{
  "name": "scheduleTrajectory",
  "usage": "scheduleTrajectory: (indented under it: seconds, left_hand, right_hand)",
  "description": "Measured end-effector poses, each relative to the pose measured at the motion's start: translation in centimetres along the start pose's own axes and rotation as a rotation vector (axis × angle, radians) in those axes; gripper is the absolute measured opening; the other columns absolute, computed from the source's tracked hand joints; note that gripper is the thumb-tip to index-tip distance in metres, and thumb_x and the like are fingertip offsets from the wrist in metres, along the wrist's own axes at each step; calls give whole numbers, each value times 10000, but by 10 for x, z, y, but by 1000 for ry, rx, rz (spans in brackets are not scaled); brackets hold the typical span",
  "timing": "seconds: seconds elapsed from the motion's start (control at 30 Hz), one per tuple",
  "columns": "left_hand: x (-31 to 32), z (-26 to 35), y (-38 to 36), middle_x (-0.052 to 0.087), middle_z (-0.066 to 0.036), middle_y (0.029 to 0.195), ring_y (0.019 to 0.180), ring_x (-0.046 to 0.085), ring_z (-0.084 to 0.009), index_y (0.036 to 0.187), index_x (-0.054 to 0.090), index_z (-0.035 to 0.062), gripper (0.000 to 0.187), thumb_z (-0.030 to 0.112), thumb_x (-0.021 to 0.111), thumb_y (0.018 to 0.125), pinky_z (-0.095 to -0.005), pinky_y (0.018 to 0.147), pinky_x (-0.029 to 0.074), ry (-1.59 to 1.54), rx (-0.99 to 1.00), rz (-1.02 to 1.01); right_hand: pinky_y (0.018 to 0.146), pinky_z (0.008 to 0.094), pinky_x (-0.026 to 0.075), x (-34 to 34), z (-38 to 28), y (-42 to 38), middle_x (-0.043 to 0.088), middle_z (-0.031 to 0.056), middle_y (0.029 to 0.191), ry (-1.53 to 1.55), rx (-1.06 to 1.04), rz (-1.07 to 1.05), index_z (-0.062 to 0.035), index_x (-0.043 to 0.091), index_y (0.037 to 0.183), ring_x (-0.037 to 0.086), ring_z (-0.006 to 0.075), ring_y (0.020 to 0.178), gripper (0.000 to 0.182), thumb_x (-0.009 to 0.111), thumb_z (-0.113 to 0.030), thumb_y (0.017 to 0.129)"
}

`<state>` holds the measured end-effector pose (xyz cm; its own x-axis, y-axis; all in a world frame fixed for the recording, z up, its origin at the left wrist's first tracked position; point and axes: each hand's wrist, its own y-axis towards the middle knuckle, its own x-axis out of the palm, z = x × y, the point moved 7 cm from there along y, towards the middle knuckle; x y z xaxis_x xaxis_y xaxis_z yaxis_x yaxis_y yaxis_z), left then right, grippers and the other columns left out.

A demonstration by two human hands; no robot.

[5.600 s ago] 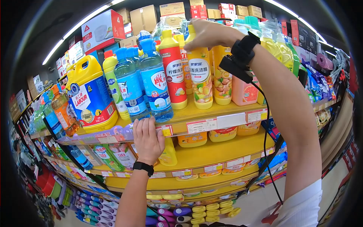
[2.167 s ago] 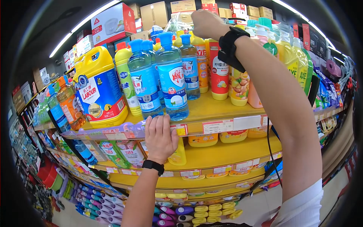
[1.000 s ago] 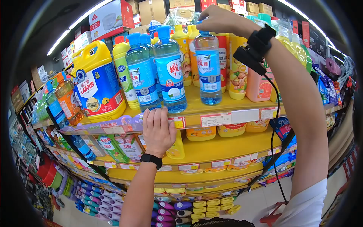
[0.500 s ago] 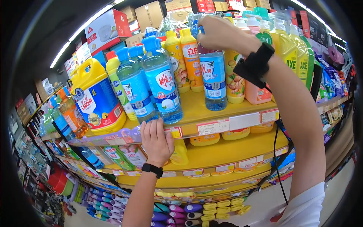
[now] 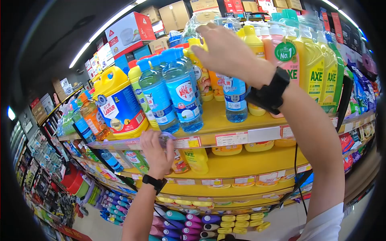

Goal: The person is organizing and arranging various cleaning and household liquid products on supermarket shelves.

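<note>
the right hand (image 5: 229, 50) was up near the top middle of the frame, reaching into the rows of bottles on the yellow shelf (image 5: 241, 120). its fingers were spread and loose, not closed around anything. the fingertips touched the cap of a yellow bottle (image 5: 200, 60) near the top of the frame. just under the hand, a little to the right of the middle, stood a clear blue bottle (image 5: 235, 98). the palm covered its top, so i could not tell if the hand touched it. this bottle stood straight up on the shelf. it had blue water-like soap inside and a blue and white label. the left hand (image 5: 157, 150) was lower, left of the middle. it lay flat on the front edge of the shelf, over the clear plastic strip, holding no bottle. right above it stood two bigger blue bottles (image 5: 177, 90). left of them was a big yellow jug (image 5: 118, 102) with a blue label. green bottles (image 5: 317, 64) stood at the upper right.
</note>
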<state>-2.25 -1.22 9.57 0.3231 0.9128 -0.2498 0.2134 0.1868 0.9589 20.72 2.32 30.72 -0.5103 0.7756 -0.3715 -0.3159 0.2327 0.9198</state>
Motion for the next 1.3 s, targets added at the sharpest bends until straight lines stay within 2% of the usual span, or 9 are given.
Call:
scheduleTrajectory:
  seconds: [0.1,0.33,0.6,0.87,0.9,1.0,1.17,1.2,1.3]
  left_hand:
    - [3,-51,-2,530,-194,994,958,503,-369,1010,527,6,220,179,602,897,-472,874,373,-113,-286,-31]
    - [-1,-41,7,533,-126,809,806,512,-314,838,556,35,123,143,584,891,-420,776,372,-75,-23,7]
    - [17,-34,10,469,-126,758,756,476,-317,751,493,50,184,160,541,890,-435,696,351,-98,63,33]
    - [14,-36,5,460,-116,752,746,474,-303,727,484,63,214,204,556,872,-420,685,356,-58,67,49]
    - [15,-36,8,461,-117,754,748,474,-303,731,485,62,214,205,556,872,-420,686,356,-61,70,52]
    - [17,-35,8,467,-120,767,769,483,-308,747,483,54,201,196,549,872,-426,703,361,-57,64,48]
    - [19,-33,5,466,-131,777,785,481,-322,764,477,48,188,188,532,878,-431,723,356,-30,44,30]
    - [20,-34,6,456,-136,778,785,474,-325,766,470,46,188,184,521,883,-433,722,352,-23,40,27]
    - [19,-30,8,444,-139,777,781,465,-327,765,461,42,192,180,506,891,-434,718,346,8,39,23]
  right_hand:
    - [898,453,487,24,-28,2,621,319,1058,200,110,-133,134,530,1150,616,421,1028,588,607,-375,865]
    - [768,430,542,65,-54,1,628,352,982,166,242,-303,223,398,1185,665,422,899,836,687,-464,806]
    - [874,428,502,88,-49,-10,614,346,1022,42,291,-243,193,486,1105,623,422,1002,755,750,-412,739]
    - [810,386,540,5,-58,-2,640,264,1029,87,387,-410,106,499,1233,671,332,950,832,783,-476,711]
    - [772,373,541,-12,-48,10,637,250,1007,-81,194,-200,111,504,1224,674,301,904,836,787,-487,712]
    - [924,398,495,-82,-58,9,612,238,1165,191,374,-309,22,351,1379,607,345,1069,739,717,-269,807]
    - [891,388,498,-111,-16,-14,595,296,1106,-76,301,-258,149,435,1230,612,321,1032,723,766,-281,753]
    - [750,365,530,-98,18,-21,631,245,1009,-264,281,-263,104,512,1211,662,301,874,828,787,-495,709]
    - [750,364,544,-102,19,-46,662,245,886,-119,196,-131,102,550,1047,683,332,822,651,799,-390,701]
